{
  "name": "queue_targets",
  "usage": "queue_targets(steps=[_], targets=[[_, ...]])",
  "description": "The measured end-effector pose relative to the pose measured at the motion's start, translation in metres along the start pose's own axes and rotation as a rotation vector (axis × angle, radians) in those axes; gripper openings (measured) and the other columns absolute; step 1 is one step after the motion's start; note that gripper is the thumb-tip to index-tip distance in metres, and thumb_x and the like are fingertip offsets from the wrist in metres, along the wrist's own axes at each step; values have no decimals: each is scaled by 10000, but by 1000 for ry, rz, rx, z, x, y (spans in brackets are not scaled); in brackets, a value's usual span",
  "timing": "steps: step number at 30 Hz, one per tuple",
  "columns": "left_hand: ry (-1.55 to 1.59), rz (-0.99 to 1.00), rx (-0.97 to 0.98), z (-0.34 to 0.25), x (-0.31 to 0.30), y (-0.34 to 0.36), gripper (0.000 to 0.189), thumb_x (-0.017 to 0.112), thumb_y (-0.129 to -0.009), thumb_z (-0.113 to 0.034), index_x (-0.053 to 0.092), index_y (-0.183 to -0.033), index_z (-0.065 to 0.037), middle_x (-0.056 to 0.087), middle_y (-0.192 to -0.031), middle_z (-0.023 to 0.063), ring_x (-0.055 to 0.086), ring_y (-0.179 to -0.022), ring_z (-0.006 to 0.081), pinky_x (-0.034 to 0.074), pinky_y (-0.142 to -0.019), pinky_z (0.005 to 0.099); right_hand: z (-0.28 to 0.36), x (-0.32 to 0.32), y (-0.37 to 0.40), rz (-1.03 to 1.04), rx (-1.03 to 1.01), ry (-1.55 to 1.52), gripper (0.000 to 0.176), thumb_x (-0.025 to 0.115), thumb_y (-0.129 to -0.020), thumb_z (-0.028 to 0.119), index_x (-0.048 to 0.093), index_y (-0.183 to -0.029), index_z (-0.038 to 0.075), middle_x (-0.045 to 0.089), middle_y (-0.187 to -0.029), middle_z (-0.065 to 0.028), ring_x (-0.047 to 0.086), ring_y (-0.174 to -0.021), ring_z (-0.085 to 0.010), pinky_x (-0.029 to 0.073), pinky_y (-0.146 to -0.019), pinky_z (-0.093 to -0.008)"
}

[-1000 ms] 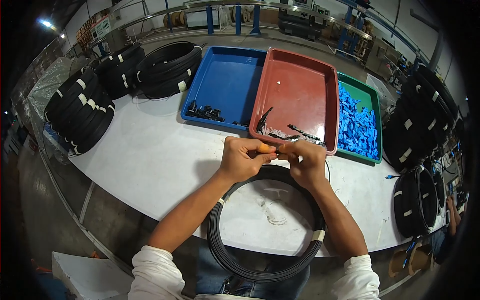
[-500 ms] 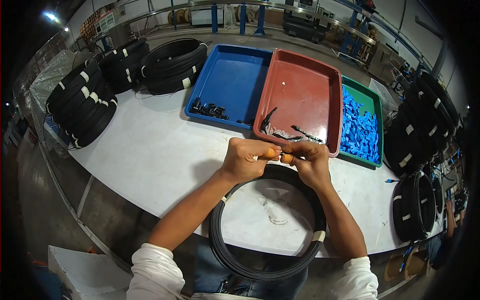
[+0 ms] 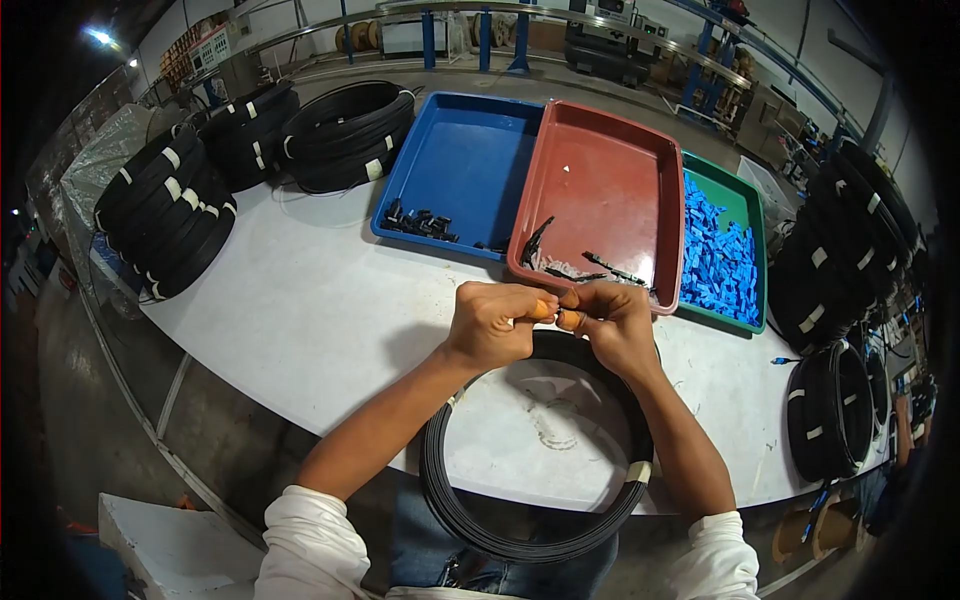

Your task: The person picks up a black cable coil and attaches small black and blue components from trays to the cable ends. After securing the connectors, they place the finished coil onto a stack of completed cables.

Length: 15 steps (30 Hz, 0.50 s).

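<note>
My left hand (image 3: 497,322) and my right hand (image 3: 617,325) meet fingertip to fingertip above the far side of a black cable coil (image 3: 437,480). Both are closed in a pinch, with orange coverings on some fingertips. Between them is a small dark piece, mostly hidden by the fingers, too small to name. The coil, bound with whitish tape, lies partly on the white table (image 3: 320,330) and overhangs its front edge. Just beyond my hands stands the red tray (image 3: 610,160), holding black pieces and small clear pieces.
A blue tray (image 3: 470,150) holds black parts; a green tray (image 3: 735,180) holds many blue connectors (image 3: 715,255). Black cable coils stand at the left (image 3: 165,215), back left (image 3: 350,135) and right (image 3: 830,410). Machinery (image 3: 610,50) and rails are behind.
Both hands stay pinched together and have shifted very slightly left. The trays and coils show no clear movement apart from a slight shift of the view.
</note>
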<state>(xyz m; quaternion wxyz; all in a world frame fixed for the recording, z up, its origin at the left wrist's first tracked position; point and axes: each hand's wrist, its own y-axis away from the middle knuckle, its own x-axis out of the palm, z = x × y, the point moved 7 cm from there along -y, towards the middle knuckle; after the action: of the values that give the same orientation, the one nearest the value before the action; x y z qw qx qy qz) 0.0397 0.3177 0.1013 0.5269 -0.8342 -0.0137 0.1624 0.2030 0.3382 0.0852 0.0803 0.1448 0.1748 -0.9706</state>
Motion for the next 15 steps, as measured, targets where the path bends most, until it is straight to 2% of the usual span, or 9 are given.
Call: queue_targets(steps=[2, 5, 8, 10, 12, 13, 15], targets=[[51, 32, -143, 14, 3, 4, 195, 728, -691, 120, 766, -848, 11, 763, -843, 144, 761, -763, 217, 609, -715, 298, 10, -1, -1, -21, -210, 94, 154, 761, -786, -72, 711, -930, -54, 747, -783, -123, 710, -713, -143, 563, -671, -272], [84, 67, -143, 5, -1, -10, 227, 774, -715, 79, 766, -931, 8, 768, -911, 138, 761, -824, 214, 603, -759, 294, 8, -9, -3, -91, -251, 107, 151, 743, -790, -93, 712, -932, -50, 753, -805, -130, 738, -764, -162, 579, -698, -279], [103, 83, -200, 21, -2, 0, 243, 803, -731, 38, 764, -970, 7, 768, -961, 135, 758, -870, 209, 597, -792, 294, 6, -14, -4, -93, -226, 114, 151, 724, -791, -107, 708, -931, -50, 755, -814, -133, 750, -804, -172, 588, -715, -281], [94, 93, -157, 15, 0, -1, 280, 803, -750, 44, 741, -1021, 14, 766, -962, 137, 754, -891, 205, 602, -793, 294, 14, -16, -3, -97, -254, 161, 151, 710, -788, -119, 703, -920, -46, 755, -815, -137, 752, -788, -173, 587, -705, -276], [281, -21, -354, 26, -1, 2, 370, 810, -762, 48, 693, -1112, 17, 761, -965, 139, 748, -912, 202, 605, -804, 295, 20, -14, -1, -81, -340, 239, 154, 693, -787, -130, 699, -911, -40, 753, -808, -139, 757, -788, -183, 586, -702, -267], [300, 2, -353, 26, -1, 2, 460, 812, -770, 55, 635, -1193, 23, 755, -955, 145, 740, -908, 193, 607, -813, 293, 17, -14, -1, -80, -388, 235, 144, 710, -786, -113, 690, -898, -25, 747, -820, -141, 753, -762, -188, 575, -660, -272], [319, -12, -400, 29, -2, 4, 473, 812, -769, 58, 627, -1202, 26, 754, -951, 147, 739, -900, 186, 606, -812, 290, 25, -14, 1, -61, -465, 300, 146, 720, -786, -101, 687, -901, -18, 741, -824, -139, 739, -723, -188, 564, -631, -286]])
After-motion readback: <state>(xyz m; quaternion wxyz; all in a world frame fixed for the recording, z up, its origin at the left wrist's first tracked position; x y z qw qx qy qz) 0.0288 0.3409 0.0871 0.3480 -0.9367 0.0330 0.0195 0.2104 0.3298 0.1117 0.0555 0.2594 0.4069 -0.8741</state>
